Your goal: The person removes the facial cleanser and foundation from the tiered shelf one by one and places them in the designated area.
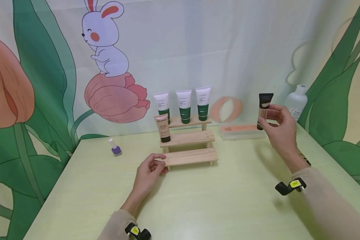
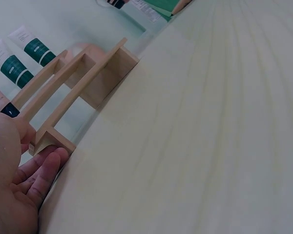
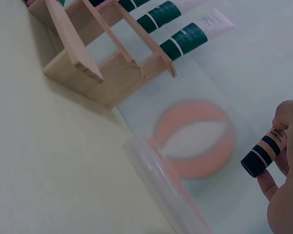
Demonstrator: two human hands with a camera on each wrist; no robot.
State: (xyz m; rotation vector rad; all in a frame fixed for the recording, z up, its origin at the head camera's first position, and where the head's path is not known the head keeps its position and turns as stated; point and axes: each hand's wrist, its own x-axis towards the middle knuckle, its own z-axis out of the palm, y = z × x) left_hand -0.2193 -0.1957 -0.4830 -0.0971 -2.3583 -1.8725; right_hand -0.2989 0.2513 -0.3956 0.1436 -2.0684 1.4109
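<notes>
A three-tier wooden display rack [image 1: 187,138] stands on the table. My left hand [image 1: 150,171] grips the left end of its lowest tier, with fingers above and below the wood in the left wrist view. Three white-and-green tubes [image 1: 202,104] stand on the top tier. A beige BB cream tube [image 1: 162,128] with a black cap stands at the left of the middle tier. To the right, above the table, my right hand [image 1: 280,128] pinches a black-and-pink cosmetic tube [image 1: 263,111], cap down; its black cap shows in the right wrist view.
A purple nail polish bottle [image 1: 116,148] stands at the left. Right of the rack, a clear box with an orange label [image 1: 242,132] lies against the curtain backdrop. A white bottle [image 1: 297,101] stands behind my right hand. A dark striped object [image 1: 304,156] is partly hidden by my right wrist.
</notes>
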